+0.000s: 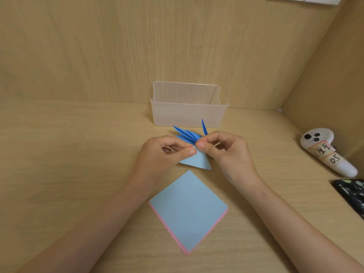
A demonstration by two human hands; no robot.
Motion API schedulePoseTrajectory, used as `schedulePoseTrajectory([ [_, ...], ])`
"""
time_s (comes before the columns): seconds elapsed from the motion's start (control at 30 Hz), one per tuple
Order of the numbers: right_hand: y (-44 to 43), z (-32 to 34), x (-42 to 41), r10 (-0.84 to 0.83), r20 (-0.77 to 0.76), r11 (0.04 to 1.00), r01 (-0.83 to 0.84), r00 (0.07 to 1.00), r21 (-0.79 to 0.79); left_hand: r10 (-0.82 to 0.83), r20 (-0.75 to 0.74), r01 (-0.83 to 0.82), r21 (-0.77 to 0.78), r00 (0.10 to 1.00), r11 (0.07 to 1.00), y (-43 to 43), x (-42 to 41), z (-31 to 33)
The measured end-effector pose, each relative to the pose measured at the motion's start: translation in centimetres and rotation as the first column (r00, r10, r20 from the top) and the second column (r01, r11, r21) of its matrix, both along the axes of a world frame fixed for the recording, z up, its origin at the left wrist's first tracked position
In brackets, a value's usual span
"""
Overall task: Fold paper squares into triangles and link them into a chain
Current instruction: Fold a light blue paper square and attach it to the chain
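While both hands meet over the middle of the light wooden desk [78, 154], the pale blue folded paper triangle [197, 161] sits between them, its narrow tip up at the fingers and its wide edge toward the person. Whether it touches the desk I cannot tell. The left hand [161, 154] has its grip clenched on that tip from the left, pinching the paper. The right hand [226, 150] has its grip pinched on the same tip from the right, its thumb meeting the left fingers.

Just behind the fingertips the dark blue chain of folded paper triangles [188, 135] fans out. Several points slant up and left, and one stands nearly upright at the right. Which hand holds the chain is hidden.

Nearer the person, between the forearms, a stack of paper squares [189, 209] lies flat, turned like a diamond, pale blue on top with pink sheets showing along its lower edges. It is near the triangle but apart from it.

Behind the chain a translucent ribbed plastic box [187, 113] stands against the back wall. Well to the right lies a white handheld controller [325, 150] with a handwritten label. Just beside it a dark patterned object [352, 194] is cut off by the frame edge.
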State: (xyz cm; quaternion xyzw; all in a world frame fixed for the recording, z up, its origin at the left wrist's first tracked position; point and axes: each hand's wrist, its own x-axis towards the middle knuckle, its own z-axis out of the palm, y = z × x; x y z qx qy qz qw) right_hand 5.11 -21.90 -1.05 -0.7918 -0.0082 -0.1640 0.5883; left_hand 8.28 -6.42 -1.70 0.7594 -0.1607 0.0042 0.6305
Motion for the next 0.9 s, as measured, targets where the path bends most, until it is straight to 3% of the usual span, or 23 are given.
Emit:
schedulePoseTrajectory([
  [0.3,-0.2,-0.3,0.4,-0.089,-0.016,0.996,0.089,0.996,-0.003,0.027,-0.057,-0.025,0.037,0.998,0.999,1.0,1.2,-0.2],
  [0.5,-3.7,0.3,1.0,-0.296,0.028,0.95,0.291,0.955,0.112,0.135,-0.083,-0.136,0.002,0.987,0.991,3.6,3.4,-0.7],
  [0.7,-1.7,-0.4,1.0,-0.101,-0.079,0.988,0.11,0.992,0.112,0.018,-0.09,-0.022,-0.034,0.996,0.999,1.7,2.2,-0.4],
  [0.9,-1.1,-1.0,0.9,-0.041,-0.107,0.992,0.054,0.993,0.114,-0.039,-0.118,0.047,0.065,0.992,0.997,1.1,1.4,-0.8],
])
